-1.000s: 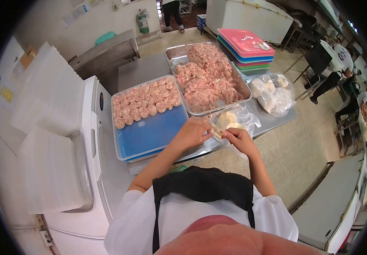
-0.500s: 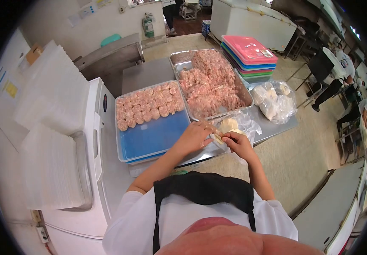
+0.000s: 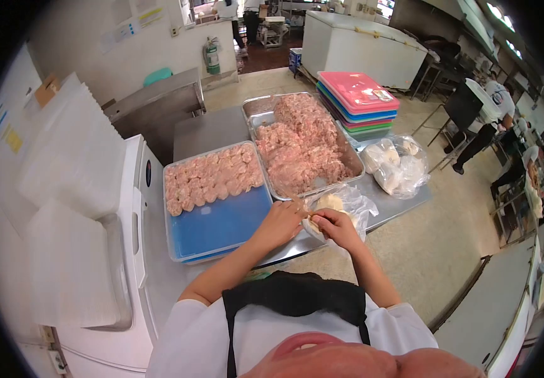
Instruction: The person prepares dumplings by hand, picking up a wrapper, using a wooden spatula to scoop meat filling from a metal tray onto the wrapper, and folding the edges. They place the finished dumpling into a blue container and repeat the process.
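Close together at the table's front edge, both my hands work on one pale dumpling wrapper [image 3: 311, 225]. My left hand [image 3: 284, 222] is closed at its left side, fingertips pinched; part of the wrapper is hidden by the fingers. From the other side my right hand [image 3: 337, 228] pinches it between thumb and fingers. Just behind them, an opened plastic bag [image 3: 361, 206] holds round pale wrappers [image 3: 330, 202]. A metal pan [image 3: 355, 175] heaped with ground meat [image 3: 300, 142] stands beyond. Left of my hands, rows of meat-filled dumplings [image 3: 212, 179] fill the far part of a blue-based tray [image 3: 218, 223].
A stack of coloured lids [image 3: 360, 101] stands at the back right, near a plastic bag with pale dough pieces [image 3: 398, 165]. White trays [image 3: 70, 264] are stacked on a white freezer [image 3: 134, 220] at left. People [image 3: 498, 104] work at the far right.
The view has shifted, so the table sits slightly lower and further left. My hands have drawn closer together around the wrapper, which shows less between the fingers.
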